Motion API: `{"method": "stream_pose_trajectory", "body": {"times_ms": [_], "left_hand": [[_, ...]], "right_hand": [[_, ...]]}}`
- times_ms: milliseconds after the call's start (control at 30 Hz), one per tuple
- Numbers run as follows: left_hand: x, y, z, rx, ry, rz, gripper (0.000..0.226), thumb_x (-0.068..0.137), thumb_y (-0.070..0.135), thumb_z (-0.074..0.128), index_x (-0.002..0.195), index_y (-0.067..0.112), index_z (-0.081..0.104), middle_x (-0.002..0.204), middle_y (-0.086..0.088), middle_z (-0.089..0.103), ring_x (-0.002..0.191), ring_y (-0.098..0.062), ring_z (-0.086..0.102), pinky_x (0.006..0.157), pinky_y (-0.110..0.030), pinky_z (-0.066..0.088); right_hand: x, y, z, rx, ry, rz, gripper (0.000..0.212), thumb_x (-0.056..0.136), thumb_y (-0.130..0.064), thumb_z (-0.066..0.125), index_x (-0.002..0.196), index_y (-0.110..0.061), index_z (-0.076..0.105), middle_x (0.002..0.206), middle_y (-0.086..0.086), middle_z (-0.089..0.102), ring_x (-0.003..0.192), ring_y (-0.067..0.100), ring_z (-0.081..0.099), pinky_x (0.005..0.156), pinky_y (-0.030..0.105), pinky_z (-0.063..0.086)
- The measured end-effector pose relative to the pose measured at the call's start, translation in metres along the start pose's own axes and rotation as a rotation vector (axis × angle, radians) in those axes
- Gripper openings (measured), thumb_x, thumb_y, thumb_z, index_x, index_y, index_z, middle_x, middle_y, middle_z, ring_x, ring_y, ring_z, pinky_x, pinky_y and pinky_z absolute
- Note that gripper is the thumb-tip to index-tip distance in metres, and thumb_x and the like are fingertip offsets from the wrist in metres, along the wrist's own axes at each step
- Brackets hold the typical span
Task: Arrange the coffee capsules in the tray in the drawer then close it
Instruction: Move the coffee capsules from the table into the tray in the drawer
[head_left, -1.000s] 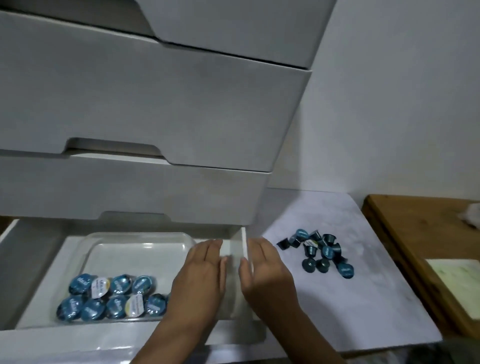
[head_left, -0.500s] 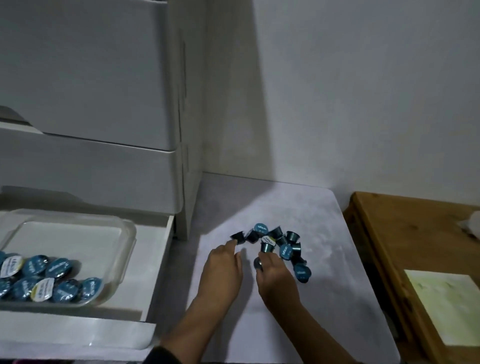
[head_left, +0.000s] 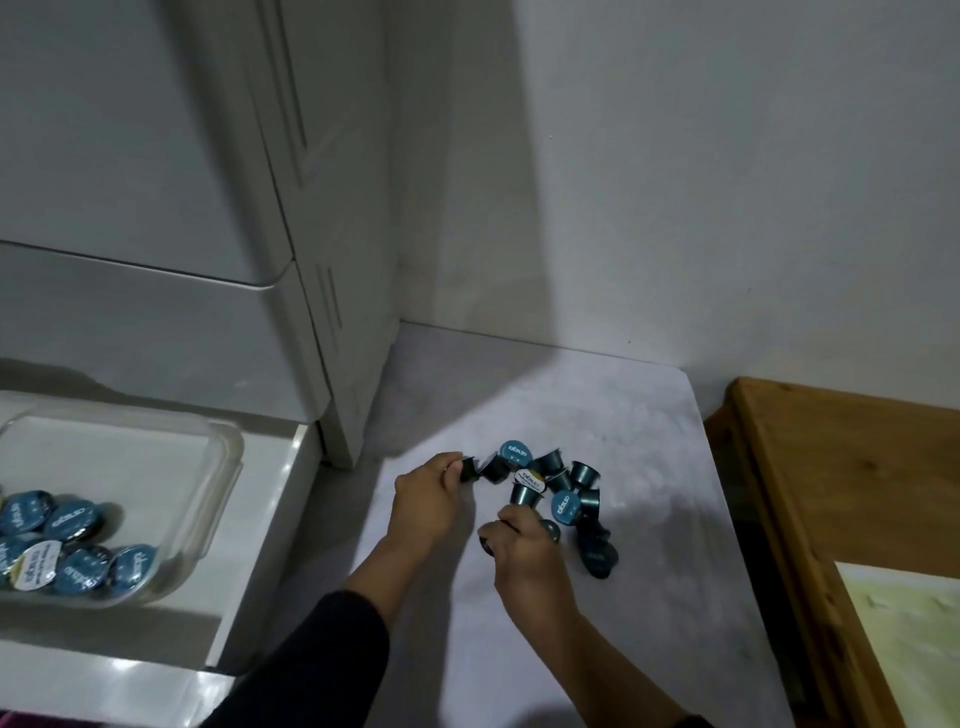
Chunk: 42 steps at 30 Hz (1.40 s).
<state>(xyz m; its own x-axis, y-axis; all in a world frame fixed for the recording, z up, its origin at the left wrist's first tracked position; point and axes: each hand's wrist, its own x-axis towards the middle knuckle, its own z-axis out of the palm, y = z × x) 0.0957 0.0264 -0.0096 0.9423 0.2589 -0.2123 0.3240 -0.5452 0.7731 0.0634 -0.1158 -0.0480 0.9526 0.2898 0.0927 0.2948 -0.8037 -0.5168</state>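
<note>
A loose pile of dark teal coffee capsules (head_left: 556, 480) lies on the white marbled countertop (head_left: 649, 597). My left hand (head_left: 423, 501) pinches one dark capsule (head_left: 467, 469) at the pile's left edge. My right hand (head_left: 519, 545) is closed around capsules (head_left: 550, 530) at the pile's near edge. At the left, the white drawer (head_left: 275, 514) stands open. Inside it a clear plastic tray (head_left: 218, 467) holds several blue-lidded capsules (head_left: 72, 551) in its near left part.
A white drawer cabinet (head_left: 208, 208) rises behind the open drawer. A white wall backs the counter. A wooden table (head_left: 852, 493) with a greenish sheet (head_left: 914, 634) stands at the right, just beyond the counter's edge.
Both hands left the tray in the drawer, moved right to the capsule pile and closed on capsules. The view swung right with them.
</note>
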Motion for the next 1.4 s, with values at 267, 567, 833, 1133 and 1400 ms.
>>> {"method": "stream_pose_trajectory", "body": {"times_ms": [267,567,833,1133,1400], "left_hand": [[0.004,0.005,0.005,-0.065,0.041,-0.100,0.030,0.094,0.030,0.047,0.087,0.013,0.071,0.089,-0.007,0.072,0.077,-0.015,0.055,0.064,-0.017,0.026],[-0.004,-0.002,0.006,-0.268,0.024,-0.158,0.015,0.083,0.007,0.061,0.087,0.014,0.074,0.085,-0.001,0.073,0.078,-0.008,0.065,0.083,-0.022,0.050],[-0.021,-0.004,0.007,-0.412,0.074,-0.218,0.018,0.085,-0.002,0.057,0.089,0.007,0.073,0.084,-0.001,0.067,0.071,0.002,0.057,0.054,0.006,0.040],[-0.034,-0.014,-0.004,-0.486,0.051,-0.241,0.019,0.084,0.001,0.060,0.086,0.013,0.075,0.093,-0.005,0.073,0.088,-0.016,0.066,0.089,-0.029,0.053],[-0.053,-0.031,-0.014,-0.526,0.021,-0.227,0.022,0.084,-0.003,0.058,0.083,0.013,0.073,0.095,-0.010,0.072,0.093,-0.022,0.066,0.091,-0.034,0.053]], "right_hand": [[-0.005,0.001,-0.011,0.253,-0.046,0.059,0.021,0.070,-0.011,0.074,0.087,-0.012,0.063,0.098,-0.001,0.053,0.084,0.001,0.052,0.073,0.029,0.055],[-0.008,-0.002,-0.012,0.282,0.019,0.180,0.019,0.083,-0.008,0.062,0.099,-0.014,0.069,0.100,-0.001,0.067,0.087,0.001,0.054,0.078,0.005,0.041],[-0.016,-0.001,-0.012,0.120,0.100,0.191,0.017,0.078,-0.016,0.059,0.084,-0.013,0.075,0.086,0.003,0.073,0.088,0.008,0.057,0.079,0.010,0.036],[-0.020,-0.012,-0.019,0.226,0.005,0.327,0.022,0.077,-0.030,0.059,0.085,-0.018,0.075,0.086,0.000,0.074,0.086,0.017,0.063,0.071,0.023,0.044],[-0.029,-0.015,-0.021,0.367,0.018,0.496,0.015,0.081,-0.008,0.066,0.094,-0.009,0.074,0.092,0.008,0.074,0.080,0.017,0.067,0.076,0.024,0.054]]}}
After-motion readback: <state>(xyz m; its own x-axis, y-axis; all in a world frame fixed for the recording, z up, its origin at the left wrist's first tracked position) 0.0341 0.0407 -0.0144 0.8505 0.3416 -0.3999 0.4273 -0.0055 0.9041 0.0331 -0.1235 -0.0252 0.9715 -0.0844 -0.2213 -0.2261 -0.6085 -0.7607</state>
